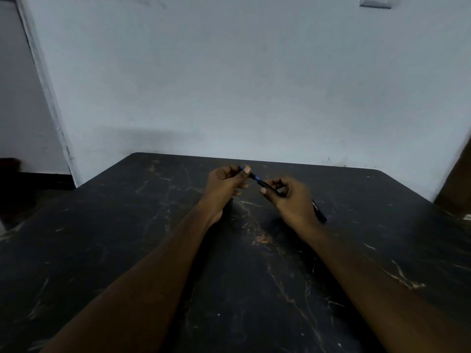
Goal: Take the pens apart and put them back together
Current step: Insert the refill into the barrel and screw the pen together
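Both hands hold one dark pen with blue trim above the far middle of the black table. My left hand (226,186) pinches the pen's front end, where a blue tip shows past the thumb. My right hand (288,197) grips the pen's barrel (263,184), and a blue ring (257,178) shows in the gap between the hands. A second dark pen with a blue end (318,211) sticks out below and behind my right hand; whether it lies on the table or is held is hidden.
The black marble-patterned table (178,250) runs to a pale wall (229,85) at the back. A brown object (456,189) stands at the right edge. A doorway opening lies at the far left.
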{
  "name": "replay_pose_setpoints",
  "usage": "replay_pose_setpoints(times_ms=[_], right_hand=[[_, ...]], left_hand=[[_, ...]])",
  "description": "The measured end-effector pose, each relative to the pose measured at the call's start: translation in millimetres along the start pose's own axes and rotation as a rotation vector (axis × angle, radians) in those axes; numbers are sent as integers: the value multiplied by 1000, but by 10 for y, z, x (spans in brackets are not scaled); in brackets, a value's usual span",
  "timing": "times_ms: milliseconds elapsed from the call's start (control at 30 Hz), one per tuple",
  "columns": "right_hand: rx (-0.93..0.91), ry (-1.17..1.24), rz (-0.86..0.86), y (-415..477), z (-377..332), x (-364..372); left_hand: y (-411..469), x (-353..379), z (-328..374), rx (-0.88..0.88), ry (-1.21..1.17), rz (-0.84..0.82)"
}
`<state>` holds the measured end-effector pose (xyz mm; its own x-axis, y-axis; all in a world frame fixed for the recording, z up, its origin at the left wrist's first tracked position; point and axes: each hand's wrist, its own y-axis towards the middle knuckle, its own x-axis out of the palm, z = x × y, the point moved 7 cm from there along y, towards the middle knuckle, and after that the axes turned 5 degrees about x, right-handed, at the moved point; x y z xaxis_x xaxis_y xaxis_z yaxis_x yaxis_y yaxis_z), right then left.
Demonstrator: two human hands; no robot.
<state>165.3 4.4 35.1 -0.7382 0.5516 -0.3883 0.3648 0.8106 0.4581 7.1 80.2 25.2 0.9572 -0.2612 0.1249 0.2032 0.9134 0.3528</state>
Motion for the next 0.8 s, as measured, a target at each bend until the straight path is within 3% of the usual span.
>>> replay_pose_setpoints(times_ms=[500,800], right_hand=[[29,-8,-59,-2,-5,39],[-28,-28,-15,-56,-117,21]], left_hand=[[-41,61,75,0,2,-123],[-24,-21,39,-5,-5,37]])
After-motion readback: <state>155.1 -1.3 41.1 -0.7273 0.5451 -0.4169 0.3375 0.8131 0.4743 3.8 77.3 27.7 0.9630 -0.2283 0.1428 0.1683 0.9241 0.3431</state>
